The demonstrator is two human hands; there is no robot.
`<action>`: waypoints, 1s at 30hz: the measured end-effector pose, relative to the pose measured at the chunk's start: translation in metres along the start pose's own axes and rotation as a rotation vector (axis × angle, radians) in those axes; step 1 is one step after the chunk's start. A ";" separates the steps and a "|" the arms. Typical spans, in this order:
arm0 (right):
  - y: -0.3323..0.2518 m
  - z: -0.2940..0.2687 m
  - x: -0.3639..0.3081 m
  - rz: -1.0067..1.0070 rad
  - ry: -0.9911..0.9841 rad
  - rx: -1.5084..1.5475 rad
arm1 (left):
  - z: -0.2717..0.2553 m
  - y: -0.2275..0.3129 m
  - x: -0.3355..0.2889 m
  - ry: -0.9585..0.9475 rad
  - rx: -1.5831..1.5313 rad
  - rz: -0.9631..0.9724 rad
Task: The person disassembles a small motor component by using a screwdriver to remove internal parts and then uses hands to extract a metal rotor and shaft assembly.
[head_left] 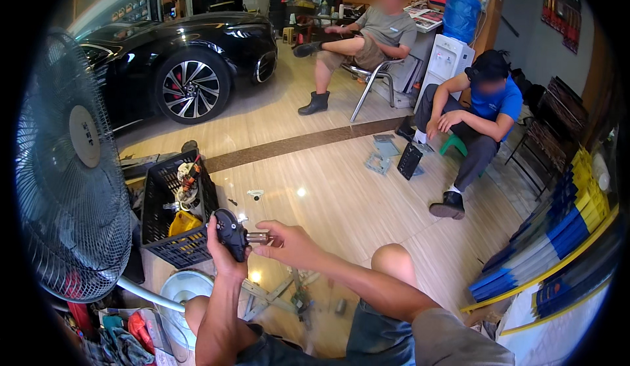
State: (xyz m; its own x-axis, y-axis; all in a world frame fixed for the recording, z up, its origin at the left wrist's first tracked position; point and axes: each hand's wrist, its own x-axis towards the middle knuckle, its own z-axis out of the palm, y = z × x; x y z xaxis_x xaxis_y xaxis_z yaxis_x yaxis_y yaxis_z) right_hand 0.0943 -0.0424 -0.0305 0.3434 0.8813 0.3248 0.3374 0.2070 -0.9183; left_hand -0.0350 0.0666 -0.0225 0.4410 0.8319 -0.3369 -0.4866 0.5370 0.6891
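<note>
In front of me, my left hand [226, 260] is wrapped around a black round-ended housing [228, 229], perhaps plastic, holding it upright. From the housing's right side a small silver metal cylinder [258, 237], shaped like a little motor, sticks out sideways. My right hand [295, 244] pinches the free end of that cylinder between thumb and fingers. Whether the cylinder is fixed in the housing or only pressed against it, I cannot tell. Just left of my left hand stands a black plastic crate [177, 251] with a yellow object [184, 223] and loose parts inside.
A large floor fan [82, 162] stands close on the left, above a pale round basin [187, 290]. Metal parts [279, 294] lie on the floor between my legs. A person in blue [495, 97] sits ahead right by metal plates [380, 156]; another sits farther back near a black car [190, 58].
</note>
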 end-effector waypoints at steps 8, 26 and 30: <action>0.014 -0.011 0.007 0.206 -0.229 -0.145 | 0.001 -0.004 0.001 -0.050 0.010 -0.030; 0.001 -0.009 -0.002 -0.067 -0.008 -0.050 | 0.007 -0.008 0.001 -0.043 0.019 -0.003; 0.012 -0.010 0.002 -0.069 -0.060 -0.071 | 0.005 -0.007 0.003 -0.054 0.020 -0.005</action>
State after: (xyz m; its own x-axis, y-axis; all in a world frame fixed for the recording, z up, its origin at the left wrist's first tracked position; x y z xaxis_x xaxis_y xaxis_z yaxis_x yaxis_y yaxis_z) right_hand 0.1075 -0.0429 -0.0386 0.2648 0.8902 0.3708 0.4208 0.2393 -0.8750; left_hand -0.0265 0.0650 -0.0249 0.4836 0.8202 -0.3058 -0.4689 0.5377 0.7007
